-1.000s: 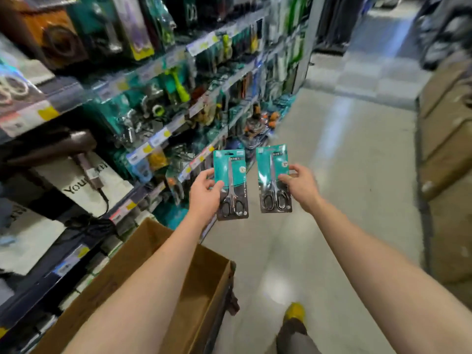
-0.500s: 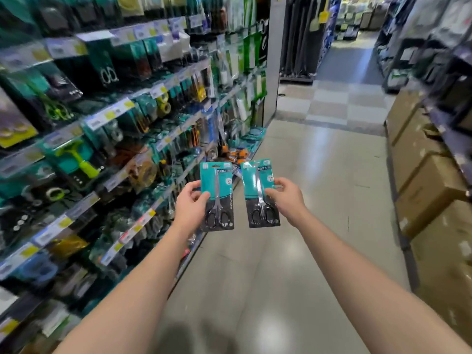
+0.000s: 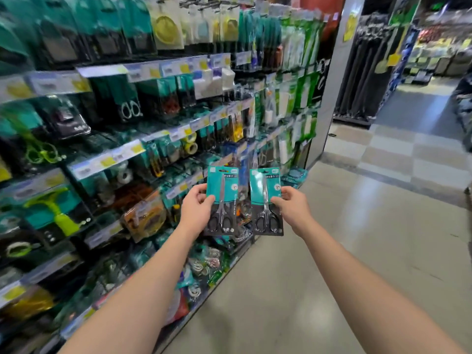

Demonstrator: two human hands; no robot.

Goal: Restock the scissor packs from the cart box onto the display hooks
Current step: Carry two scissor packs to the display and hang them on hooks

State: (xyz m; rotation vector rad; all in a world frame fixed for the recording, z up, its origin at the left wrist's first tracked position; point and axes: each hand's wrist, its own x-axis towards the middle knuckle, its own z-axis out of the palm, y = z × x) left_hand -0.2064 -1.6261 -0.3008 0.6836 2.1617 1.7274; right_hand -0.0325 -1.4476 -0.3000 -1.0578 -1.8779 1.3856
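Observation:
I hold two teal-and-black scissor packs upright in front of me, side by side. My left hand [image 3: 196, 209] grips the left scissor pack [image 3: 222, 190] by its left edge. My right hand [image 3: 293, 206] grips the right scissor pack [image 3: 265, 190] by its right edge. Both packs hang in the air in front of the lower rows of the display shelving [image 3: 132, 152] on my left, apart from its hooks. The cart box is out of view.
The display wall carries many hanging packs and price-tag rails, blurred. A white pillar [image 3: 332, 80] ends the shelving. The shiny aisle floor [image 3: 344, 251] stretches ahead and right toward a tiled crossing.
The view has swung up and left toward the shelving; the cardboard cart box has dropped out of sight. Both hands keep their packs, now nearer the display rows.

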